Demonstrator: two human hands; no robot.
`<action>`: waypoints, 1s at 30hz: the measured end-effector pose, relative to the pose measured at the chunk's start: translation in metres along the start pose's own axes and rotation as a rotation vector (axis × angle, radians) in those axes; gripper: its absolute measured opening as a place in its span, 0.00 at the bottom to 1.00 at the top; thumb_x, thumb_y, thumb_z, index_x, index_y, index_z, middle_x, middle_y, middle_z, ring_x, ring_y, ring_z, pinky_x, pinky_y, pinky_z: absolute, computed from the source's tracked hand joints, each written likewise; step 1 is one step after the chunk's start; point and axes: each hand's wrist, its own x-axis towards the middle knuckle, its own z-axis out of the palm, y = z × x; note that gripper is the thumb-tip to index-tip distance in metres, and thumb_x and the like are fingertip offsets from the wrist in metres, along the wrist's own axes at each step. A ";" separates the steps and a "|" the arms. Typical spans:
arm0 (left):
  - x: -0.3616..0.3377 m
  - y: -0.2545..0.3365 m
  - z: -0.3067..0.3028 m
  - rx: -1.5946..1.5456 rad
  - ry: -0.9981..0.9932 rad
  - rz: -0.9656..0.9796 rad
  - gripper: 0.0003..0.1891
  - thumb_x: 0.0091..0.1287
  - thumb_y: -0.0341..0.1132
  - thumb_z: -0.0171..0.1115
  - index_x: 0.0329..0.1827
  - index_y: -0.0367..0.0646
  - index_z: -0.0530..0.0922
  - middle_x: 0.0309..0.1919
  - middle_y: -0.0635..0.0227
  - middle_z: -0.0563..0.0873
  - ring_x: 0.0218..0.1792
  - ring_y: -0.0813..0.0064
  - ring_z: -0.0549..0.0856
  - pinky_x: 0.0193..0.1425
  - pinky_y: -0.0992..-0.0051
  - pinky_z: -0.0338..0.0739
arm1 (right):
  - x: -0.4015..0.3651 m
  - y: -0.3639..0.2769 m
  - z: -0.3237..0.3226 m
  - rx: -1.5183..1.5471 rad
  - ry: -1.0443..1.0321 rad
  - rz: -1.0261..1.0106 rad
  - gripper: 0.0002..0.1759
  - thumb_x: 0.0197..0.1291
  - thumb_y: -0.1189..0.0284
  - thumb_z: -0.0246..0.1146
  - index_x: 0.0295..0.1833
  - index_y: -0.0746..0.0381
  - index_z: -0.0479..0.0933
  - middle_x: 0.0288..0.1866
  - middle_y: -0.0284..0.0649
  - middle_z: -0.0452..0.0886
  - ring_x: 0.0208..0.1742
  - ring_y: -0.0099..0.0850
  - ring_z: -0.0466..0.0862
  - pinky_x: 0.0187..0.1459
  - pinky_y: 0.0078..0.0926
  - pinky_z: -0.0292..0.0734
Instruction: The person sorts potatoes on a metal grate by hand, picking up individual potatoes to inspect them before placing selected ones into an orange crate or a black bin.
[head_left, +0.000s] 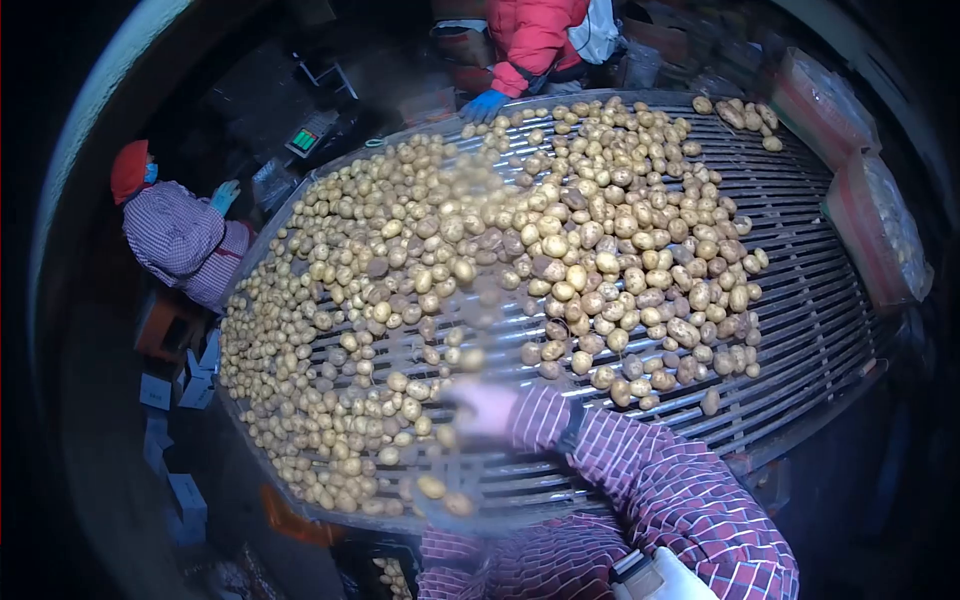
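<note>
My right hand [484,408] reaches in over a slatted metal table [800,300] from the lower right, its plaid sleeve stretched across the near edge. Motion and a smeared patch of lens blur its fingers, so whether it grips anything cannot be made out. Many yellow-brown potatoes [600,300] cover the slats, some darker and dirty. Close to the hand are loose potatoes [397,382], and two more [432,487] lie nearer my body. Part of a plaid sleeve [450,560] shows at the bottom, but my left hand is not visible.
A person in a checked top [175,240] stands at the left, and another in a red jacket [535,40] has a blue-gloved hand [484,106] at the far edge. Filled bags [880,230] rest at the right. Boxes [187,497] and a lit display [303,141] are left.
</note>
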 end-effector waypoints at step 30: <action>-0.007 0.011 0.014 -0.027 -0.280 -0.181 0.41 0.64 0.71 0.40 0.76 0.57 0.57 0.71 0.62 0.66 0.62 0.46 0.75 0.37 0.58 0.83 | -0.049 0.048 0.094 -0.055 0.315 -0.125 0.31 0.63 0.63 0.60 0.70 0.58 0.64 0.65 0.55 0.69 0.62 0.46 0.76 0.65 0.38 0.70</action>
